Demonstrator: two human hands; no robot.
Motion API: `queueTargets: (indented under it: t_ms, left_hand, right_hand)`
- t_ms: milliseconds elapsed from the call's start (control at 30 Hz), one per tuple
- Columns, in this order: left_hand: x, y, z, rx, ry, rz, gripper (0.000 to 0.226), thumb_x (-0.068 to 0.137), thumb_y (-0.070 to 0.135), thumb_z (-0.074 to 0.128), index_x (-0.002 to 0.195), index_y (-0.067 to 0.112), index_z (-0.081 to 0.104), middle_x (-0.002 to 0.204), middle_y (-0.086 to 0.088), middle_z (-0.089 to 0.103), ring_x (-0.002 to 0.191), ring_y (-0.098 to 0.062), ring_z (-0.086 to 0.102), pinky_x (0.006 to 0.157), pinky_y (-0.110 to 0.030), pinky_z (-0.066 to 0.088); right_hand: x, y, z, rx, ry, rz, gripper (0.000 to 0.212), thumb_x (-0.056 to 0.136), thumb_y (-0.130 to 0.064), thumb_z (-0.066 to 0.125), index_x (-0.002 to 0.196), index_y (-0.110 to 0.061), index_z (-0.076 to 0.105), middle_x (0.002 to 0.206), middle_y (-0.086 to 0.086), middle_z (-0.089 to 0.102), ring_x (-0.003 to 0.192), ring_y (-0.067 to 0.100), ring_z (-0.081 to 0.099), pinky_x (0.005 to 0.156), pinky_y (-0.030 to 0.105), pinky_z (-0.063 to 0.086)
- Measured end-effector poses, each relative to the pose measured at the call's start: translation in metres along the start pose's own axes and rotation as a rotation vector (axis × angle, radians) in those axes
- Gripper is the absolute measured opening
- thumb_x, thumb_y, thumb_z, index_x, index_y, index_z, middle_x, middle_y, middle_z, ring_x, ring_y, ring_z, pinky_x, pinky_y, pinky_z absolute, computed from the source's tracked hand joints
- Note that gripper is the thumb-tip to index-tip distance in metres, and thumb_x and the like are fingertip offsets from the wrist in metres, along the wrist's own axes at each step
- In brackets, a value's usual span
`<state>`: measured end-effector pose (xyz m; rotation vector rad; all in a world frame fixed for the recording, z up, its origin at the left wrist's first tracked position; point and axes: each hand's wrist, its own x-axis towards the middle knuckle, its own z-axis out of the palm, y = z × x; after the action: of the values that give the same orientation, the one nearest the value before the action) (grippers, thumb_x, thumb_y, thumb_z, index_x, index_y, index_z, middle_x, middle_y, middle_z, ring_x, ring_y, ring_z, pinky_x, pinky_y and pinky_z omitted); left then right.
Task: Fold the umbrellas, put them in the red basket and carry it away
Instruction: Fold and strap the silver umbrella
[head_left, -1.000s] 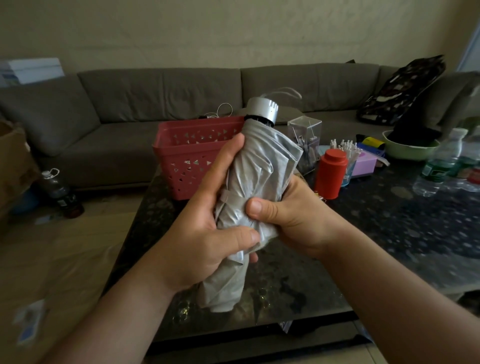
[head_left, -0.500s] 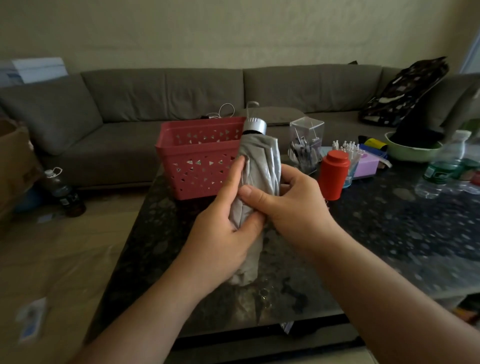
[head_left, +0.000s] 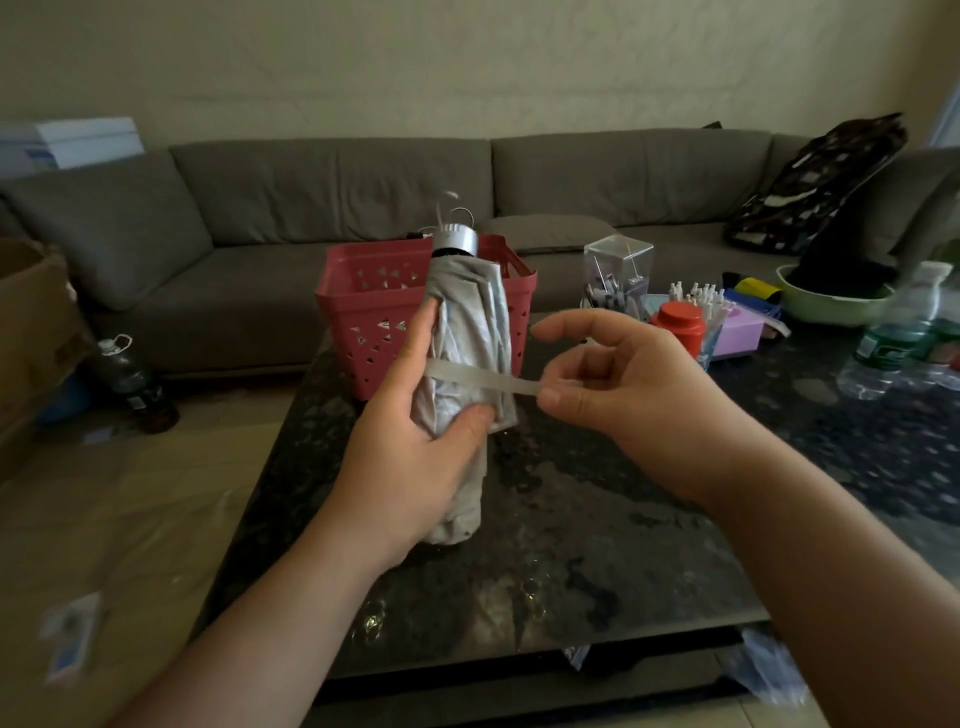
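Observation:
A folded silver-grey umbrella (head_left: 467, 332) stands upright over the dark table, its silver cap at the top. My left hand (head_left: 415, 441) grips its lower half, fingers and thumb wrapped round the fabric. My right hand (head_left: 613, 379) pinches the end of the umbrella's closing strap (head_left: 483, 378), which is pulled out to the right across the folds. The red basket (head_left: 363, 312) sits on the table just behind the umbrella; its inside is mostly hidden.
Right of the basket stand a clear box (head_left: 618, 270), a red-lidded jar (head_left: 678, 325), a pink box (head_left: 737, 332), a green bowl (head_left: 826, 306) and plastic bottles (head_left: 898, 338). A grey sofa (head_left: 311, 218) runs behind. A cardboard box (head_left: 31, 322) and a dark bottle (head_left: 130, 379) sit left on the floor.
My right hand has let go of the umbrella body and drawn the strap out to the right. The umbrella is rolled tighter and held by the left hand alone.

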<state>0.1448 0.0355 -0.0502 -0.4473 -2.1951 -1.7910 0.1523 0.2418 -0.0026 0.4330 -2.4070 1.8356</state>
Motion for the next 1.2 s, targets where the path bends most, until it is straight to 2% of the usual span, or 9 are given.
queueTargets:
  t_ms: [133,267,333,433,533,667,867,1033,1200]
  left_hand:
    - [0.003,0.000,-0.004,0.022,-0.002,-0.019,0.090,0.099,0.009,0.070,0.158,0.059,0.025,0.115,0.055,0.057,0.108,0.024,0.059,0.086,-0.005,0.051]
    - [0.004,0.003,-0.007,0.018,-0.034,0.012,0.089,0.098,0.010,0.072,0.155,0.063,0.028,0.150,0.039,0.047,0.135,0.017,0.047,0.114,-0.024,0.046]
    - [0.004,0.007,-0.006,-0.031,-0.026,0.037,0.090,0.097,0.005,0.071,0.156,0.060,0.031,0.151,0.034,0.051,0.137,0.008,0.052,0.115,-0.031,0.048]
    - [0.003,0.013,-0.008,-0.195,-0.068,0.073,0.094,0.095,-0.008,0.067,0.158,0.053,0.033,0.141,0.019,0.065,0.110,-0.002,0.071,0.089,-0.028,0.062]
    - [-0.004,0.020,-0.008,-0.343,-0.198,0.085,0.094,0.092,-0.001,0.070,0.149,0.066,0.038,0.133,-0.015,0.066,0.079,-0.008,0.069,0.064,-0.022,0.055]
    - [-0.014,0.025,0.002,-0.568,-0.344,0.000,0.093,0.086,0.003,0.060,0.148,0.068,0.037,0.095,-0.009,0.068,0.051,-0.017,0.055,0.047,-0.027,0.046]
    - [-0.021,0.026,0.007,-0.640,-0.470,-0.051,0.097,0.082,0.003,0.066,0.148,0.068,0.037,0.095,-0.011,0.066,0.055,-0.021,0.051,0.048,-0.028,0.045]
    - [-0.021,0.026,0.011,-0.691,-0.509,-0.126,0.095,0.080,0.011,0.069,0.149,0.068,0.035,0.093,-0.009,0.065,0.058,-0.021,0.055,0.049,-0.030,0.048]
    - [-0.017,0.029,0.008,-0.684,-0.513,-0.213,0.088,0.082,0.010,0.069,0.143,0.069,0.045,0.101,-0.010,0.068,0.071,-0.025,0.063,0.049,-0.033,0.054]
  right_hand:
    - [-0.001,-0.008,0.000,0.149,0.059,-0.050,0.045,0.068,-0.016,0.082,0.112,-0.020,0.070,0.074,0.004,0.074,0.071,0.014,0.071,0.071,0.020,0.059]
    - [0.000,-0.010,-0.005,0.365,0.067,-0.077,0.033,0.068,-0.010,0.078,0.100,-0.016,0.070,0.066,0.002,0.067,0.064,0.013,0.067,0.065,0.023,0.057]
    - [0.003,-0.008,-0.009,0.468,0.076,-0.039,0.028,0.070,-0.008,0.076,0.096,-0.018,0.070,0.064,0.000,0.064,0.064,0.013,0.066,0.064,0.025,0.057]
    - [0.008,0.003,-0.006,0.563,0.087,0.063,0.030,0.070,-0.005,0.074,0.097,-0.018,0.069,0.070,0.004,0.059,0.065,0.014,0.062,0.068,0.029,0.052]
    - [0.014,0.019,0.005,0.635,0.057,0.164,0.033,0.071,-0.001,0.076,0.099,-0.016,0.069,0.074,0.007,0.055,0.069,0.018,0.056,0.072,0.034,0.045]
    - [0.018,0.030,0.027,0.751,-0.104,0.208,0.036,0.084,0.003,0.071,0.119,-0.006,0.067,0.103,0.022,0.061,0.090,0.031,0.060,0.086,0.045,0.049]
    - [0.015,0.028,0.032,0.781,-0.156,0.199,0.040,0.089,0.011,0.062,0.129,0.009,0.061,0.119,0.032,0.057,0.107,0.045,0.055,0.101,0.057,0.046]
    - [0.011,0.023,0.033,0.809,-0.181,0.173,0.030,0.082,0.009,0.061,0.108,-0.002,0.072,0.095,0.018,0.073,0.083,0.028,0.073,0.082,0.041,0.063]
    - [0.008,0.024,0.026,0.844,-0.235,0.154,0.028,0.091,0.008,0.056,0.101,-0.007,0.077,0.098,0.016,0.076,0.086,0.030,0.073,0.079,0.047,0.059]
